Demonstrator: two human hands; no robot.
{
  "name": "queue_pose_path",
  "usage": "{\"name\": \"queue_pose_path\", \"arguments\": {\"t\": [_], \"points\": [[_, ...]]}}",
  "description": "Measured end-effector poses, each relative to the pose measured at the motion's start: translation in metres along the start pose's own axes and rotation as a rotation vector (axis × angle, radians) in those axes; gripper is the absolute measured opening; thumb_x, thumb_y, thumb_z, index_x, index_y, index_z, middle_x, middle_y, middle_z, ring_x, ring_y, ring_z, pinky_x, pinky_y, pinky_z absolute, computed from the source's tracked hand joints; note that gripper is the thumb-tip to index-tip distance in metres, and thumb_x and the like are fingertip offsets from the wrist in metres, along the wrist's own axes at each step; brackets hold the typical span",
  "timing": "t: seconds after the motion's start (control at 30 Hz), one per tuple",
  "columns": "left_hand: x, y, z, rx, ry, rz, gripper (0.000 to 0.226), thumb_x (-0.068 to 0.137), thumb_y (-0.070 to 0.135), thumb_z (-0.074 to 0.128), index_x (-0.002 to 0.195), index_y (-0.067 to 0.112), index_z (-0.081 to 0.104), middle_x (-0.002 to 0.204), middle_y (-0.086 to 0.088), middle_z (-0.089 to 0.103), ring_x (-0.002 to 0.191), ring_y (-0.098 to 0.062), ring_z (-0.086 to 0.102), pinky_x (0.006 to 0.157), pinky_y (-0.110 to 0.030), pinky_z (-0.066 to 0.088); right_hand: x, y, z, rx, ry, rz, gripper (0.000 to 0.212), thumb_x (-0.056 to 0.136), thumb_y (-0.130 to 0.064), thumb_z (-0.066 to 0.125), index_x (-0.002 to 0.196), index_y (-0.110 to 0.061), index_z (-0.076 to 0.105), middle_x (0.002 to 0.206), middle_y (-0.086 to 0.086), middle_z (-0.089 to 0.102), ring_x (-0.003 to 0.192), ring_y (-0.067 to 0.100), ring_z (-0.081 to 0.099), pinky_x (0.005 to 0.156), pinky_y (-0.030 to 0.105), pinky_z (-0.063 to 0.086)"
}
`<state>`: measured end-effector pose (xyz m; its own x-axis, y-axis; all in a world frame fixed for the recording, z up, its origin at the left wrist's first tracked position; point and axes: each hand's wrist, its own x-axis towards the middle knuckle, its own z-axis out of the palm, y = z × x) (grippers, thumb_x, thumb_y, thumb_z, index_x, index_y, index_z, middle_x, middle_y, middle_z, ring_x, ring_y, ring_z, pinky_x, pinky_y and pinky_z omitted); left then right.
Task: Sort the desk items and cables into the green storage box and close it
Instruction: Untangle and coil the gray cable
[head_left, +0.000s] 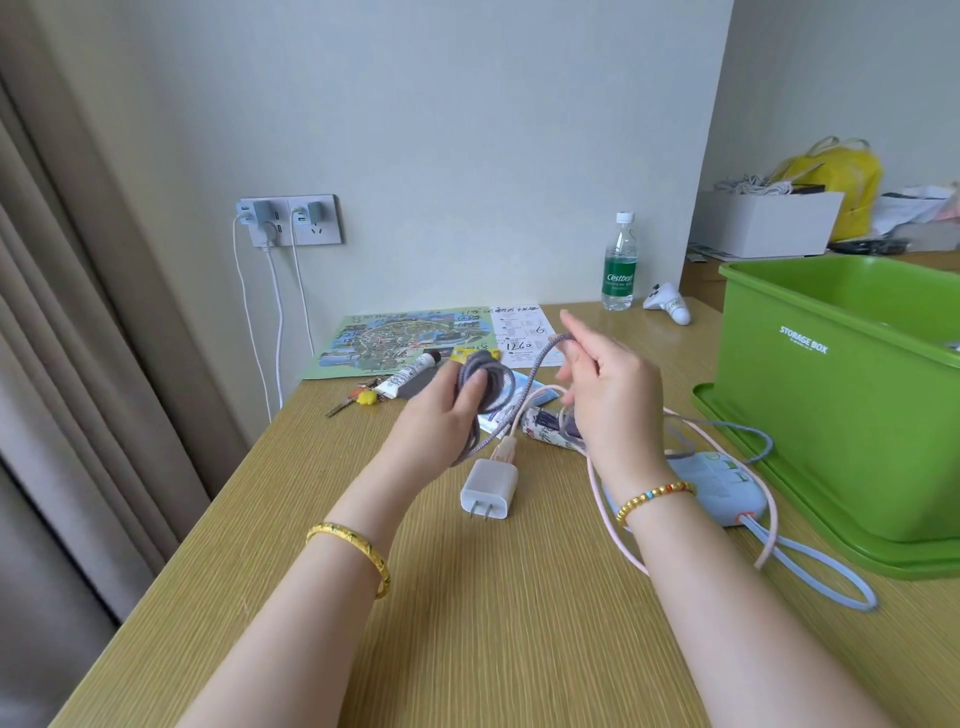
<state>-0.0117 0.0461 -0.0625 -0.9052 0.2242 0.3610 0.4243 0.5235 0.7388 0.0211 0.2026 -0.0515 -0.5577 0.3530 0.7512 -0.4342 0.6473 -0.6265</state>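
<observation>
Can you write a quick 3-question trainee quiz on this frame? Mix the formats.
1. True or false: the green storage box already has its lid on.
2. What does the left hand hold? A) a water bottle B) a coil of grey braided cable C) a set of keys
3. Fill in: the white charger plug lies on the ____, with a pink cable plugged into it.

Key
1. False. The box stands open, resting on what looks like its lid.
2. B. The left hand grips the grey braided cable coil, while the right hand feeds its free end.
3. desk.
</observation>
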Motion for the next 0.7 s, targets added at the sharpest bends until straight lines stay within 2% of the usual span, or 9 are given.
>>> {"name": "queue_pose_path", "arguments": {"t": [0.17, 0.23, 0.3, 0.37, 0.43, 0.53, 0.57, 0.63, 0.7], "points": [[-0.01, 0.01, 0.0, -0.069, -0.234, 0.128, 0.054, 0.092, 0.052, 0.029, 0.106, 0.005, 0.052, 0.096, -0.02, 0.06, 0.081, -0.021, 0.055, 0.074, -0.032, 0.043, 0.003, 0.006, 0.0, 0.016, 0.002, 0.087, 0.028, 0.09, -0.017, 0.055, 0.116, -0.018, 0.065, 0.054, -0.002, 0.053, 0.052, 0.007, 0.045, 0.06, 0.026, 0.04], [-0.013, 0.014, -0.003, -0.137, -0.334, 0.152, 0.052, 0.087, 0.052, 0.035, 0.111, 0.01, 0.053, 0.1, -0.019, 0.062, 0.085, -0.018, 0.059, 0.083, -0.032, 0.048, 0.004, 0.008, -0.001, 0.056, 0.0, 0.123, 0.028, 0.09, -0.017, 0.054, 0.117, -0.018, 0.065, 0.052, -0.005, 0.051, 0.048, 0.002, 0.045, 0.055, 0.015, 0.036], [-0.013, 0.015, -0.005, -0.219, -0.428, 0.115, 0.021, 0.089, 0.041, 0.051, 0.108, 0.032, 0.053, 0.08, -0.002, 0.062, 0.066, -0.007, 0.056, 0.062, -0.017, 0.048, 0.006, 0.011, -0.002, 0.109, -0.004, 0.164, 0.029, 0.091, -0.016, 0.053, 0.117, -0.017, 0.064, 0.051, -0.006, 0.05, 0.047, 0.001, 0.043, 0.055, 0.01, 0.036], [-0.014, 0.015, -0.005, -0.204, -0.486, 0.082, 0.017, 0.087, 0.033, 0.061, 0.097, 0.043, 0.051, 0.076, 0.002, 0.057, 0.061, -0.01, 0.048, 0.056, -0.017, 0.044, 0.007, 0.013, -0.002, 0.148, -0.019, 0.204, 0.028, 0.091, -0.016, 0.053, 0.117, -0.017, 0.064, 0.05, -0.006, 0.049, 0.046, 0.001, 0.042, 0.054, 0.008, 0.036], [-0.013, 0.014, -0.004, -0.055, -0.498, 0.1, 0.013, 0.09, 0.033, 0.057, 0.094, 0.022, 0.056, 0.079, -0.008, 0.06, 0.076, -0.012, 0.046, 0.072, -0.032, 0.049, 0.007, 0.014, -0.001, 0.185, -0.042, 0.231, 0.028, 0.091, -0.017, 0.054, 0.117, -0.017, 0.064, 0.049, -0.007, 0.049, 0.044, 0.0, 0.041, 0.051, 0.007, 0.036], [-0.014, 0.014, -0.004, 0.046, -0.456, 0.122, 0.034, 0.095, 0.036, 0.046, 0.088, 0.004, 0.055, 0.082, -0.014, 0.068, 0.093, -0.01, 0.036, 0.092, -0.043, 0.044, 0.01, 0.016, -0.002, 0.228, -0.07, 0.262, 0.028, 0.09, -0.017, 0.055, 0.116, -0.017, 0.064, 0.048, -0.007, 0.049, 0.042, 0.001, 0.038, 0.049, 0.007, 0.036], [-0.014, 0.015, -0.005, 0.036, -0.455, 0.12, 0.037, 0.096, 0.036, 0.044, 0.088, 0.002, 0.056, 0.085, -0.013, 0.069, 0.091, -0.01, 0.038, 0.089, -0.042, 0.046, 0.011, 0.017, -0.002, 0.233, -0.091, 0.279, 0.028, 0.091, -0.017, 0.055, 0.117, -0.016, 0.064, 0.049, -0.007, 0.049, 0.042, 0.001, 0.037, 0.048, 0.008, 0.036], [-0.015, 0.017, -0.008, -0.022, -0.443, 0.091, 0.041, 0.096, 0.037, 0.043, 0.088, -0.001, 0.057, 0.086, -0.01, 0.071, 0.079, -0.009, 0.042, 0.062, -0.036, 0.053, 0.012, 0.02, -0.003, 0.227, -0.142, 0.314, 0.029, 0.092, -0.016, 0.053, 0.119, -0.015, 0.062, 0.051, -0.005, 0.049, 0.045, 0.002, 0.037, 0.047, 0.008, 0.035], [-0.013, 0.016, -0.012, -0.087, -0.386, 0.065, 0.043, 0.097, 0.037, 0.041, 0.084, -0.001, 0.058, 0.071, 0.001, 0.069, 0.067, -0.013, 0.039, 0.041, -0.027, 0.043, 0.012, 0.02, -0.003, 0.222, -0.192, 0.336, 0.03, 0.093, -0.016, 0.051, 0.121, -0.013, 0.06, 0.055, -0.005, 0.051, 0.047, 0.002, 0.041, 0.046, 0.004, 0.035]]}}
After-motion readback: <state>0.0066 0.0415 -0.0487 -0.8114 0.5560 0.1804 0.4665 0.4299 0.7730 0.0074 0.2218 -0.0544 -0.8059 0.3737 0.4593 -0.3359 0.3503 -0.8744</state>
